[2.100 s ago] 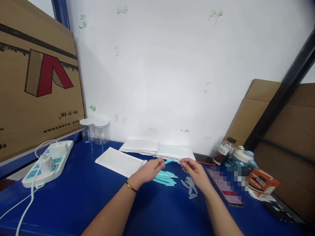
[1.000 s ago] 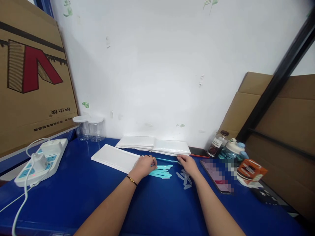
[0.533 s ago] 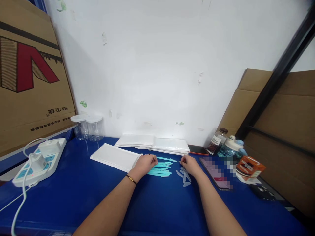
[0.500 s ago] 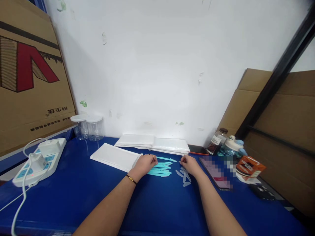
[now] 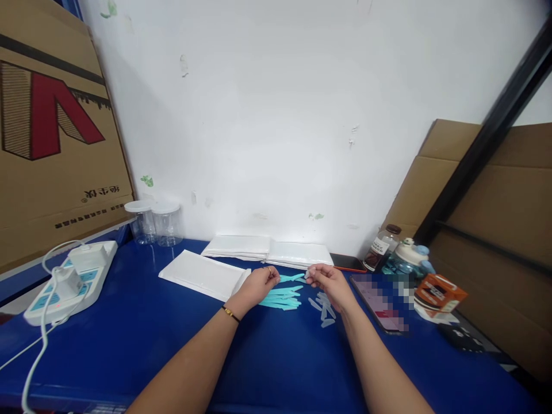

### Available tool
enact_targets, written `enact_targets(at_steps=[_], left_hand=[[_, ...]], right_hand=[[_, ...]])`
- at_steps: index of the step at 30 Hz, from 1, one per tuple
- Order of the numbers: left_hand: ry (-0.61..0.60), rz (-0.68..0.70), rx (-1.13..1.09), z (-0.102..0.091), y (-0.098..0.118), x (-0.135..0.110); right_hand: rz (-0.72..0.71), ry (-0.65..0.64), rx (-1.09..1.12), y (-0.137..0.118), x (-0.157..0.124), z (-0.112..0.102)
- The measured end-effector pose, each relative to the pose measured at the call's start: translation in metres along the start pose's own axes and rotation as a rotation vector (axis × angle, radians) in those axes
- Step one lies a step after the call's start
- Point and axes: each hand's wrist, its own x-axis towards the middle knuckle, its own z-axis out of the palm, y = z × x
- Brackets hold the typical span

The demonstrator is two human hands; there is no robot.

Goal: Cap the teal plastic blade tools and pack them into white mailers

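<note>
From here I see the left hand point(image 5: 257, 285) pinching 1 turquoise stick point(image 5: 297, 277), its tip seemingly kept free towards the right hand point(image 5: 328, 283), which pinches 1 translucent piece point(image 5: 307, 275) just beyond it.

The left hand point(image 5: 261, 286) pinches a turquoise stick point(image 5: 294, 278); the right hand point(image 5: 331, 283) pinches a small translucent piece point(image 5: 307, 275) near its tip; below, more turquoise sticks point(image 5: 282, 298) lie beside loose translucent pieces point(image 5: 324, 313) on the blue table point(image 5: 276, 362); a white packet point(image 5: 198, 273) lies left of the sticks; 2 white stacks point(image 5: 239, 246) lie near the wall point(image 5: 267, 115); 2 lidded clear jars point(image 5: 167, 228) and a power strip point(image 5: 88, 290) stand farther left; an orange box point(image 5: 437, 294) sits at right.
</note>
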Motion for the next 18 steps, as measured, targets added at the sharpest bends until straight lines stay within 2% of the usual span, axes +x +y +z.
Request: enact_targets(at_steps=[9, 13, 16, 18], left_hand=[[-0.008, -0.018, -0.001, -0.0020, 0.0039, -0.0011], [-0.009, 0.004, -0.021, 0.0009, 0.0030, -0.0004], [-0.007, 0.010, 0.013, 0.0021, 0.0024, -0.0008], [0.016, -0.018, 0.077, 0.0018, 0.0013, -0.0016]], right_hand=[[0.013, 0.017, 0.008, -0.0033, -0.0027, 0.0028], [0.033, -0.055, -0.004, -0.0003, -0.0045, 0.0099], [0.046, -0.106, -0.065, 0.0030, -0.0038, 0.0112], [0.036, -0.067, -0.133, 0.0065, -0.0006, 0.0061]])
